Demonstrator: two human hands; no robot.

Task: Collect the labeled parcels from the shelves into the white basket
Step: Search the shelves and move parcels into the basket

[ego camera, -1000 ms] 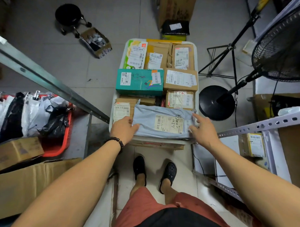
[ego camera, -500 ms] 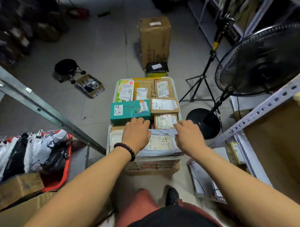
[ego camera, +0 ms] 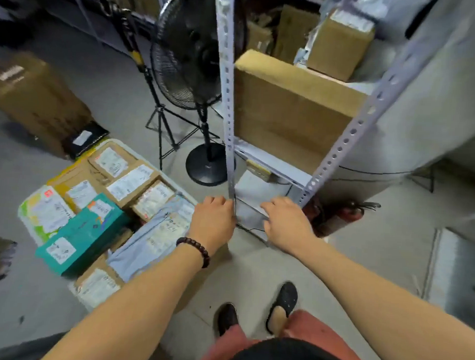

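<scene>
The white basket [ego camera: 115, 142] stands on the floor at the lower left, packed with labeled parcels: brown boxes [ego camera: 128, 182], a teal box [ego camera: 83, 235], a green-and-white pack [ego camera: 45, 213] and a grey mailer bag [ego camera: 159, 232] on top. My left hand [ego camera: 212, 222], with a bead bracelet at the wrist, hovers just past the basket's right edge, fingers loosely curled, holding nothing. My right hand [ego camera: 287, 224] reaches toward the foot of the metal shelf [ego camera: 228, 98], also holding nothing. A brown parcel [ego camera: 339, 42] sits high on that shelf, and a small parcel [ego camera: 258, 168] on a low level.
A black standing fan [ego camera: 193, 54] and a tripod [ego camera: 163, 120] stand beside the shelf upright. A big cardboard slab [ego camera: 290, 109] leans in the shelf. A large carton [ego camera: 32, 97] sits at the far left. Red fire extinguishers [ego camera: 340, 214] lie right of the shelf foot.
Both hands have left the grey mailer bag in the basket and moved right toward the shelf. My view has swung right and up, so the shelf now fills the middle.
</scene>
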